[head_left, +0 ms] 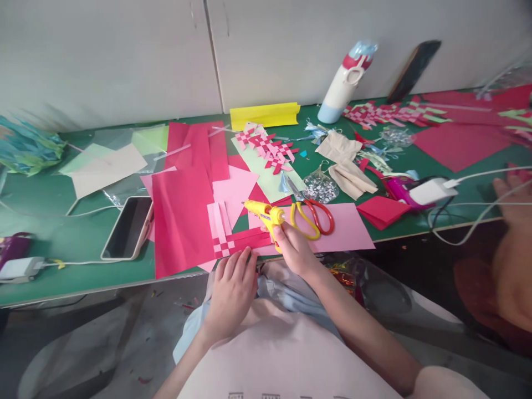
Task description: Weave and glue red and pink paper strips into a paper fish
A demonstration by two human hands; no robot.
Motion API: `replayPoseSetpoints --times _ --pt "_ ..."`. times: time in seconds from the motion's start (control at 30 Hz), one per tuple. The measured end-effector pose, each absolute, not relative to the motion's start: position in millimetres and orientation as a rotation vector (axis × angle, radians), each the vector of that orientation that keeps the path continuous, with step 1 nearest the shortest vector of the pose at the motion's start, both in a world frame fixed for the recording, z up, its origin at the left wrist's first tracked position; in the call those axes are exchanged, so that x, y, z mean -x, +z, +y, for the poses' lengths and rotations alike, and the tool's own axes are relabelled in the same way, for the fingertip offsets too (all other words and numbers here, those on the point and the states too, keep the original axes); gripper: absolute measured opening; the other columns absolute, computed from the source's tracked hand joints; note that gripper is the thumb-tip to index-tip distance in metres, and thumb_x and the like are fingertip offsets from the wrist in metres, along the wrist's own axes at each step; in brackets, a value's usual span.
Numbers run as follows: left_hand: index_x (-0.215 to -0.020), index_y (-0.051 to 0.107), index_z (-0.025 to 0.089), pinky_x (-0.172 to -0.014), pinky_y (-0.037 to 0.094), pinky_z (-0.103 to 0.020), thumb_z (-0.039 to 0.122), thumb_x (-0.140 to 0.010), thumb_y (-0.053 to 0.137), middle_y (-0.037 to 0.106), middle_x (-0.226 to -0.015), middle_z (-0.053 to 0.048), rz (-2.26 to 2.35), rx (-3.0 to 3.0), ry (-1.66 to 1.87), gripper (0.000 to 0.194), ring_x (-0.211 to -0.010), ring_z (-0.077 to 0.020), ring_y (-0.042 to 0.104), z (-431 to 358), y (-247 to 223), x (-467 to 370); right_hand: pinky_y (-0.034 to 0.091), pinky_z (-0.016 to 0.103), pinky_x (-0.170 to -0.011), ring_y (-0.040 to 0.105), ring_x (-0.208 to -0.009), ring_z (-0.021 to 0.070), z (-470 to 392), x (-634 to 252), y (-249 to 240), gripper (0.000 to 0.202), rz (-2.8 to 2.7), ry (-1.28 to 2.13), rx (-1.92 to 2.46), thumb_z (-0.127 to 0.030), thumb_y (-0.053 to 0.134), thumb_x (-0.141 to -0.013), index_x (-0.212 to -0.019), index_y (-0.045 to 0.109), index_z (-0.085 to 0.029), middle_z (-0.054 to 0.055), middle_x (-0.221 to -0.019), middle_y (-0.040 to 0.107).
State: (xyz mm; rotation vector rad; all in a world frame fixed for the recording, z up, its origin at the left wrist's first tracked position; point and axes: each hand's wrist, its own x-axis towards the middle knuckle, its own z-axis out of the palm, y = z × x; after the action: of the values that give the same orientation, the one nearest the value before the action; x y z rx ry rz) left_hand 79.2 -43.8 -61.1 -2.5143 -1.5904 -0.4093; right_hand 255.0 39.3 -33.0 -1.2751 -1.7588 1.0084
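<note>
My right hand (293, 249) is wrapped round a yellow hot glue gun (266, 212), its nozzle pointing left above the papers. My left hand (236, 280) rests at the table's front edge, fingers stretched out, fingertips at the lower edge of a woven piece of pink and red paper strips (224, 244). Under that piece lie a large red paper sheet (183, 221) and pink paper (236, 191). Just right of the glue gun, scissors with red and yellow handles (318, 219) lie on a pink sheet (347, 227).
Behind are finished-looking woven strips (272, 147), a bag of small shiny beads (322, 185) and a white bottle (344, 83). A phone (127, 227) lies left. A white charger (432, 191) with cables sits right, near another person's hand (515, 191).
</note>
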Motion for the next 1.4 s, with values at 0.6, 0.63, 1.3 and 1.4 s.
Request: replayPoseSetpoints --times 0.6,0.63,1.3,1.4 --pt "-0.127 0.056 0.01 -0.102 0.037 -0.046 0.02 -0.09 0.052 0.065 -0.122 -0.012 -1.595 2.456 -0.472 0.039 -0.112 -0.0274 0.056 -44.6 -57.1 -70.5 0.045 0.031 -0.068 0.057 -0.072 0.019 22.5 -258.7 -30.7 0.04 -1.759 1.026 1.255 -0.044 0.03 -0.101 -0.099 0.06 -0.018 0.005 -0.079 0.061" --pt "-0.127 0.056 0.011 -0.103 0.037 -0.046 0.019 -0.09 0.052 0.065 -0.121 -0.013 -1.597 2.457 -0.468 0.039 -0.112 -0.0274 0.056 -45.1 -56.9 -69.9 0.044 0.031 -0.065 0.055 -0.069 0.0184 22.8 -259.7 -30.4 0.041 -1.747 1.034 1.261 -0.045 0.03 -0.101 -0.097 0.06 -0.018 0.004 -0.075 0.059" --pt "-0.104 0.066 0.019 -0.067 0.044 -0.034 0.012 -0.085 0.059 0.065 -0.085 -0.006 -1.463 2.487 -0.583 0.022 -0.077 -0.021 0.054 -40.4 -66.2 -59.6 0.048 0.038 -0.09 0.063 -0.099 0.0243 16.5 -264.4 -34.9 0.043 -1.562 1.241 1.184 -0.049 0.034 -0.1 -0.103 0.063 -0.018 0.011 -0.101 0.068" --pt "-0.106 0.065 0.017 -0.066 0.044 -0.032 0.008 -0.085 0.057 0.066 -0.084 -0.005 -1.327 2.503 -0.668 0.024 -0.074 -0.0187 0.056 -39.2 -64.1 -56.8 0.048 0.038 -0.091 0.062 -0.101 0.0242 16.0 -265.3 -35.6 0.041 -1.547 1.257 1.185 -0.049 0.034 -0.1 -0.096 0.061 -0.019 0.011 -0.101 0.067"
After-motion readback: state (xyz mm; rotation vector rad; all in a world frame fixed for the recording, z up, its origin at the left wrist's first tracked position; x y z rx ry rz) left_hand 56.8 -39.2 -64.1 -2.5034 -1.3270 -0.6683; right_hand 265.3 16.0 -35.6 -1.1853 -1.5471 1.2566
